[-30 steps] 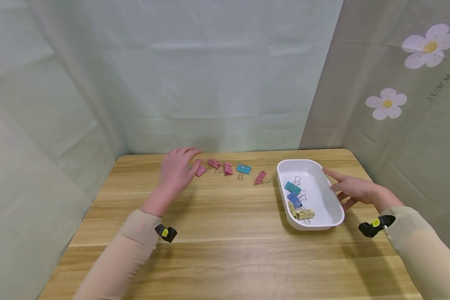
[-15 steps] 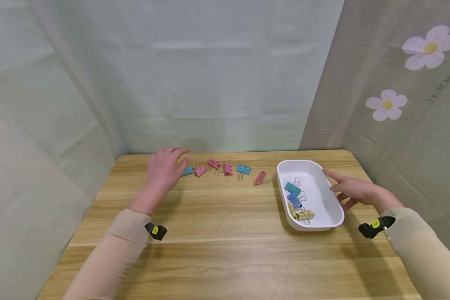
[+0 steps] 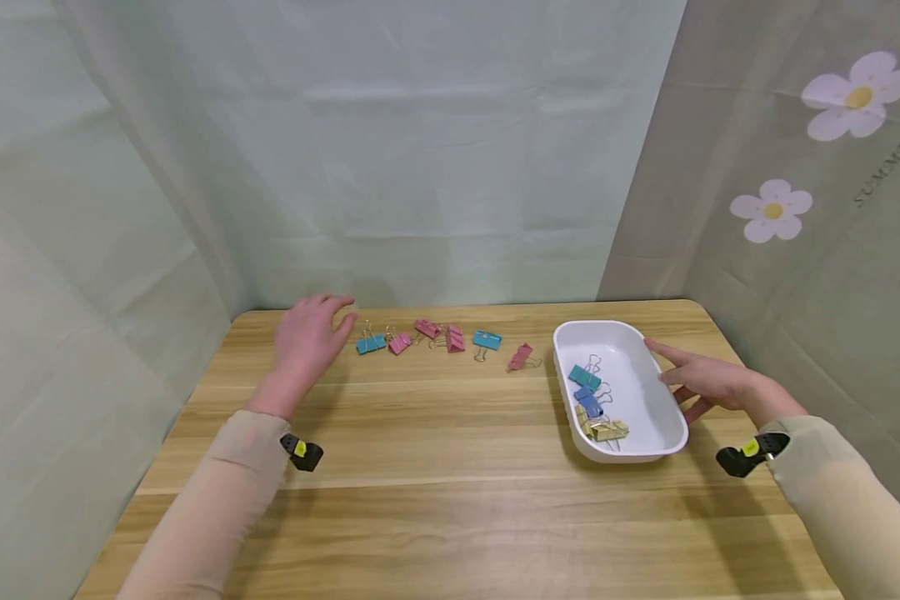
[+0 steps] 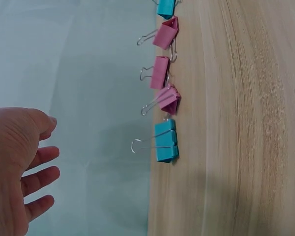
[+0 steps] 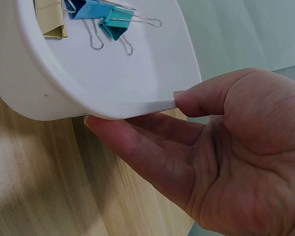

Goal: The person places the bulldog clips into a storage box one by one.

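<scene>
My left hand (image 3: 307, 337) hovers at the back left of the table with relaxed, parted fingers and nothing in them. Just right of it lies a teal binder clip (image 3: 371, 343), also seen in the left wrist view (image 4: 166, 141). Beside that clip sit pink binder clips (image 3: 400, 342), (image 3: 455, 338), a blue binder clip (image 3: 487, 339) and another pink binder clip (image 3: 521, 357) in a loose row. My right hand (image 3: 708, 379) holds the right side of a white tray (image 3: 645, 400), thumb at the rim, fingers against the outer wall (image 5: 54, 93).
Inside the tray, along its left side, are a teal binder clip (image 3: 585, 377), a blue one (image 3: 589, 402) and yellow ones (image 3: 610, 430). A wooden table (image 3: 450, 517) lies below, with a pale fabric backdrop (image 3: 420, 167) behind and at both sides.
My left hand has moved left, away from the row of clips, uncovering the teal binder clip at its left end. The right hand and the tray have stayed put.
</scene>
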`<control>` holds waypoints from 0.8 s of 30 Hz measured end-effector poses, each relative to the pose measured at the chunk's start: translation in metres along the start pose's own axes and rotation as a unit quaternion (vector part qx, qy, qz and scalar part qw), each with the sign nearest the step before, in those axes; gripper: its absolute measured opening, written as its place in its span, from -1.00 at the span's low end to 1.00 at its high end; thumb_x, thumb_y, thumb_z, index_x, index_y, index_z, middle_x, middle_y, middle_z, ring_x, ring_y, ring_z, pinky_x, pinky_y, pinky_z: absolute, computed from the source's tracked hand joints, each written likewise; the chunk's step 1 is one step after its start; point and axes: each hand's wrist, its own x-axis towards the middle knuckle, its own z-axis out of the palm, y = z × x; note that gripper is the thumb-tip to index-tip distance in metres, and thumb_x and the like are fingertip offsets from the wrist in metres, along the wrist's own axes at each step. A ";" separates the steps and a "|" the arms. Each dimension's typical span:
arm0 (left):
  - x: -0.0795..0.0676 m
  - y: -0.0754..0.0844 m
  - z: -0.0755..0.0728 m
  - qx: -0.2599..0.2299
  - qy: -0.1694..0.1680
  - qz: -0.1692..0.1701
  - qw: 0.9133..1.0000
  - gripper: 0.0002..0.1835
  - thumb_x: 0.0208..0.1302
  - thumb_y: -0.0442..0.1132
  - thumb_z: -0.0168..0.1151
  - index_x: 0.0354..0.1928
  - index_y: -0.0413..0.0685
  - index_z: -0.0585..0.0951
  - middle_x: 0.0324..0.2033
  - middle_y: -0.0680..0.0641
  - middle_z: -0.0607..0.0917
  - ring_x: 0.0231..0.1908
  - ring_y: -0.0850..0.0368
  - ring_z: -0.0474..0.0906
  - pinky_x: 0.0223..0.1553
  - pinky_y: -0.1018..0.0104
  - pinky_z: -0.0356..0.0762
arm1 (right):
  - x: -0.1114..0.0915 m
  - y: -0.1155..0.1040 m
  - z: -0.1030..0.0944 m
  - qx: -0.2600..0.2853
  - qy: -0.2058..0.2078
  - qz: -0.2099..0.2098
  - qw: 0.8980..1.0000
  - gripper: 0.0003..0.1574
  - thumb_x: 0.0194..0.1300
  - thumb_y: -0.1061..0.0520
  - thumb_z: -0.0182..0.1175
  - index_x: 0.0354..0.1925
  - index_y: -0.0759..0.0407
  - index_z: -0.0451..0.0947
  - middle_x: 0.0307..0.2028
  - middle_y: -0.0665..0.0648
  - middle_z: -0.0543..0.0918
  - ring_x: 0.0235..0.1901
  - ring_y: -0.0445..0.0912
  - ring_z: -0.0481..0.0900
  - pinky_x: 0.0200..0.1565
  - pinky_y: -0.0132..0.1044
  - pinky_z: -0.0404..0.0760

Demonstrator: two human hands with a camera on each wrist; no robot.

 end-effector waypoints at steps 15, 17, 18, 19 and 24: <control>0.006 -0.012 0.024 0.003 -0.063 -0.027 0.998 -0.59 0.53 -0.05 0.11 0.26 -0.08 0.60 0.19 -0.27 0.61 0.06 -0.30 0.57 -0.07 -0.21 0.56 | -0.002 -0.003 0.001 0.002 0.001 0.000 1.000 -0.02 0.63 0.10 -0.07 0.63 -0.15 -0.50 0.52 0.55 -0.16 0.17 0.35 0.53 -0.14 0.09 0.72; 0.006 -0.013 0.029 0.008 -0.066 -0.029 0.997 -0.59 0.52 -0.05 0.11 0.26 -0.06 0.61 0.17 -0.26 0.62 -0.02 -0.27 0.60 -0.18 -0.15 0.58 | -0.002 -0.003 0.000 0.001 0.002 0.000 1.000 -0.02 0.63 0.10 -0.07 0.63 -0.15 -0.50 0.52 0.56 -0.15 0.16 0.35 0.53 -0.14 0.10 0.72; 0.006 -0.013 0.032 0.009 -0.069 -0.031 0.997 -0.59 0.52 -0.05 0.12 0.26 -0.06 0.61 0.16 -0.25 0.63 -0.06 -0.26 0.61 -0.24 -0.11 0.58 | -0.002 -0.002 0.000 0.000 0.003 0.000 1.000 -0.02 0.63 0.10 -0.07 0.63 -0.15 -0.50 0.51 0.56 -0.14 0.16 0.35 0.54 -0.14 0.10 0.72; 0.006 -0.013 0.034 0.010 -0.070 -0.032 0.997 -0.60 0.52 -0.05 0.12 0.25 -0.05 0.61 0.15 -0.25 0.64 -0.11 -0.24 0.62 -0.29 -0.08 0.58 | -0.001 -0.002 0.000 0.001 0.004 0.001 1.000 -0.02 0.62 0.10 -0.07 0.63 -0.15 -0.49 0.52 0.55 -0.15 0.15 0.34 0.54 -0.14 0.10 0.72; 0.006 -0.013 0.044 0.008 -0.077 -0.032 0.996 -0.61 0.51 -0.07 0.13 0.23 -0.06 0.62 0.14 -0.24 0.65 -0.07 -0.26 0.62 -0.30 -0.08 0.59 | 0.000 -0.002 0.001 0.000 0.005 0.003 1.000 -0.02 0.62 0.11 -0.07 0.63 -0.15 -0.49 0.52 0.55 -0.15 0.13 0.33 0.56 -0.14 0.10 0.73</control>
